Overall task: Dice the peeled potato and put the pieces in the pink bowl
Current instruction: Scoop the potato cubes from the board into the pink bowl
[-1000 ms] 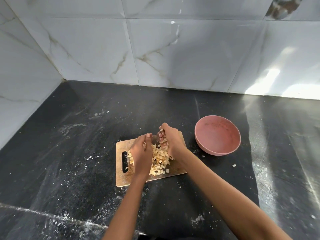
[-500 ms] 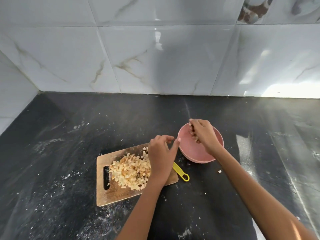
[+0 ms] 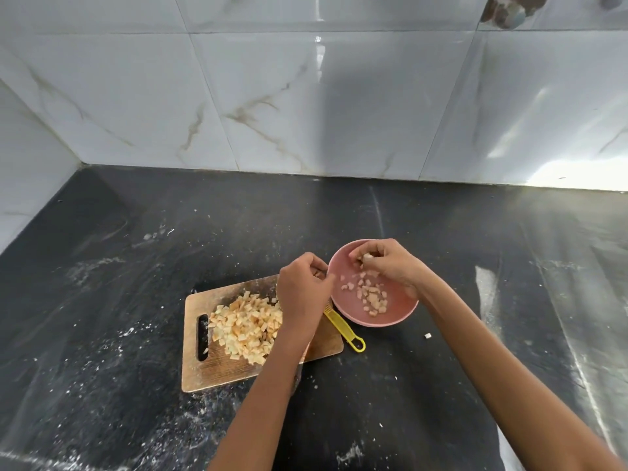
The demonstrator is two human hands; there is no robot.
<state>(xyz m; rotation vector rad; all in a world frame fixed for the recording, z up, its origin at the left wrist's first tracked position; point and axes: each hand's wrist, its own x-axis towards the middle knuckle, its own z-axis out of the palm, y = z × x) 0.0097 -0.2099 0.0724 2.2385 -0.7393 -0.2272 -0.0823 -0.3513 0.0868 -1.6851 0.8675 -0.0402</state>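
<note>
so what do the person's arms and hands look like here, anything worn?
Both arms are bare as far as the frame shows: no sleeves, gloves or watch visible. The left hand and right hand show no rings or bracelets that I can make out. Upper arms fall outside the view.

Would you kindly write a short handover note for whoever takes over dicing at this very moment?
Right hand: over the pink bowl, fingers curled on a few potato pieces.
Left hand: curled at the bowl's left rim; whether it holds anything is unclear.
Done: dicing; some pieces lie in the bowl.
Left: most of the diced potato is heaped on the cutting board; one stray piece lies on the counter.
</note>
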